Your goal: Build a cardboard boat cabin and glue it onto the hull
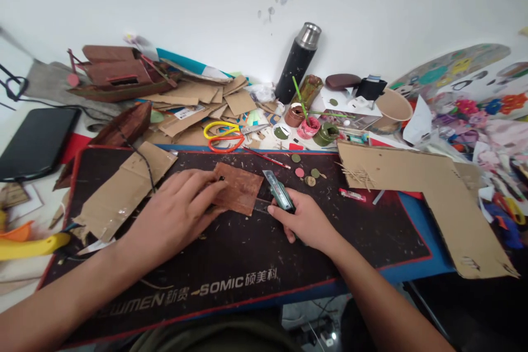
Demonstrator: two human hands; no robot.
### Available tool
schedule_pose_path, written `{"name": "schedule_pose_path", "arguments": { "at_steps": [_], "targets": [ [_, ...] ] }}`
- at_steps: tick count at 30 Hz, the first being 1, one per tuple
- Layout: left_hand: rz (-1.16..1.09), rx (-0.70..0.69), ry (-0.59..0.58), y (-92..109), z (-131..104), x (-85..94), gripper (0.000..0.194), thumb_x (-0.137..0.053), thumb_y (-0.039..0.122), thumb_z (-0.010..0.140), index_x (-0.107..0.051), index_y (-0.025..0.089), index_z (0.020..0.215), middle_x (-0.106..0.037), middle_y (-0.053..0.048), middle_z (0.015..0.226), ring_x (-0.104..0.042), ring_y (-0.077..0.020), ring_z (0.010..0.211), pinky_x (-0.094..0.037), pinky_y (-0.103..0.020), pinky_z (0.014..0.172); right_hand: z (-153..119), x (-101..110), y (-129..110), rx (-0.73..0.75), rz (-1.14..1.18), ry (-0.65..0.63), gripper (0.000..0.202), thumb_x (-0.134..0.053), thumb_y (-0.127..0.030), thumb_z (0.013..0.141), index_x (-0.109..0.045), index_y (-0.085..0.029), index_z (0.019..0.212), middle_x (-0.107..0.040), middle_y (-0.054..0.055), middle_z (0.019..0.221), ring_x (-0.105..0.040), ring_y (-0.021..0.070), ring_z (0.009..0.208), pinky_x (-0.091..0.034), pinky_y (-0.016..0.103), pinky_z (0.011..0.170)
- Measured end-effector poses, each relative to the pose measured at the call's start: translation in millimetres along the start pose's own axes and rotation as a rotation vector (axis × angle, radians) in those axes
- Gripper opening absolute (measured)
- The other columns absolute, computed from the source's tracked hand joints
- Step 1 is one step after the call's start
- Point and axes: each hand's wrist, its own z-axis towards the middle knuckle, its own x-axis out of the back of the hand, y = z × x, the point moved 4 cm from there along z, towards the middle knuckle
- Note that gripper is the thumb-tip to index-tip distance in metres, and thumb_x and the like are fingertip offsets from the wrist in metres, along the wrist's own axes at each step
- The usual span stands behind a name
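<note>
A reddish-brown painted square piece (238, 188) lies over the dark mat (231, 253), with a small dark spot near its left edge. My left hand (177, 206) grips that left edge, fingers on top and closed on it. To the right of the piece, my right hand (303, 217) is wrapped round a green utility knife (281, 191), whose blade end points up and left. Between the piece and my right hand lies a clear strip (262, 205), near the right fingertips; whether they touch it is hard to tell.
Scissors (225, 136), cardboard scraps and open paint jars (307, 127) line the back edge. A black flask (297, 60) stands behind. Cardboard (127, 190) lies left, a large L-shaped piece (449, 203) right. A brown model boat (119, 74) sits back left.
</note>
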Motion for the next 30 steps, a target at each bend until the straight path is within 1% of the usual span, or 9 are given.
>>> {"name": "schedule_pose_path", "arguments": {
  "at_steps": [3, 7, 10, 12, 15, 18, 25, 30],
  "targets": [
    [-0.036, -0.087, -0.027, 15, 2, -10.1, 0.031, -0.056, 0.026, 0.107, -0.071, 0.018, 0.133, -0.073, -0.015, 0.129, -0.067, -0.0320, 0.120, -0.055, -0.048, 0.102, -7, 6, 4, -0.036, -0.079, 0.025, 0.019, -0.066, -0.040, 0.097, -0.055, -0.025, 0.092, -0.053, -0.011, 0.047, -0.056, 0.0134, 0.037, -0.039, 0.020, 0.040],
    [-0.022, -0.168, -0.062, 25, 0, -23.0, 0.034, -0.049, 0.019, 0.109, -0.072, 0.018, 0.134, -0.074, -0.014, 0.135, -0.068, -0.0301, 0.122, -0.055, -0.046, 0.103, -14, 12, 9, -0.056, -0.195, 0.014, 0.015, -0.065, -0.037, 0.099, -0.058, -0.024, 0.096, -0.056, -0.009, 0.053, -0.059, 0.0141, 0.039, -0.042, 0.022, 0.041],
    [-0.040, -0.172, -0.074, 26, 1, -26.3, 0.034, -0.049, 0.018, 0.108, -0.073, 0.017, 0.132, -0.076, -0.014, 0.130, -0.069, -0.0300, 0.120, -0.055, -0.047, 0.103, -17, 14, 9, -0.053, -0.269, 0.025, 0.016, -0.065, -0.038, 0.100, -0.057, -0.024, 0.095, -0.057, -0.007, 0.057, -0.061, 0.0151, 0.041, -0.041, 0.023, 0.043],
    [-0.056, -0.168, -0.093, 25, 2, -27.2, 0.033, -0.050, 0.015, 0.107, -0.074, 0.018, 0.129, -0.077, -0.013, 0.127, -0.069, -0.0298, 0.119, -0.056, -0.047, 0.103, -17, 14, 6, -0.010, -0.366, 0.065, 0.018, -0.065, -0.038, 0.100, -0.056, -0.025, 0.093, -0.058, -0.006, 0.058, -0.062, 0.0164, 0.045, -0.040, 0.025, 0.048],
    [-0.046, -0.168, -0.097, 25, 3, -28.4, 0.036, -0.049, 0.012, 0.105, -0.074, 0.016, 0.130, -0.077, -0.014, 0.125, -0.069, -0.0297, 0.117, -0.057, -0.046, 0.101, -16, 13, 3, 0.091, -0.515, 0.134, 0.017, -0.068, -0.037, 0.098, -0.058, -0.024, 0.096, -0.065, -0.002, 0.066, -0.065, 0.0195, 0.058, -0.039, 0.027, 0.057],
    [-0.043, -0.169, -0.071, 25, 1, -29.4, 0.037, -0.049, 0.010, 0.104, -0.074, 0.017, 0.131, -0.077, -0.015, 0.124, -0.069, -0.0292, 0.117, -0.057, -0.045, 0.101, -15, 9, 4, 0.142, -0.584, 0.155, 0.017, -0.070, -0.038, 0.097, -0.062, -0.024, 0.101, -0.070, 0.002, 0.075, -0.067, 0.0220, 0.068, -0.038, 0.028, 0.062],
    [0.010, -0.216, -0.054, 27, -5, -29.5, 0.036, -0.048, 0.009, 0.105, -0.075, 0.016, 0.127, -0.078, -0.013, 0.122, -0.068, -0.0287, 0.116, -0.056, -0.043, 0.100, -14, 9, 6, 0.097, -0.616, 0.159, 0.016, -0.072, -0.036, 0.095, -0.062, -0.024, 0.094, -0.064, -0.001, 0.068, -0.058, 0.0186, 0.059, -0.033, 0.028, 0.058],
    [-0.020, -0.195, -0.056, 27, -6, -30.0, 0.037, -0.050, 0.008, 0.103, -0.074, 0.017, 0.129, -0.078, -0.013, 0.121, -0.068, -0.0283, 0.118, -0.056, -0.042, 0.101, -13, 8, 5, 0.098, -0.654, 0.165, 0.018, -0.074, -0.037, 0.095, -0.062, -0.025, 0.093, -0.064, -0.001, 0.067, -0.061, 0.0197, 0.061, -0.030, 0.028, 0.058]
  ]
}}
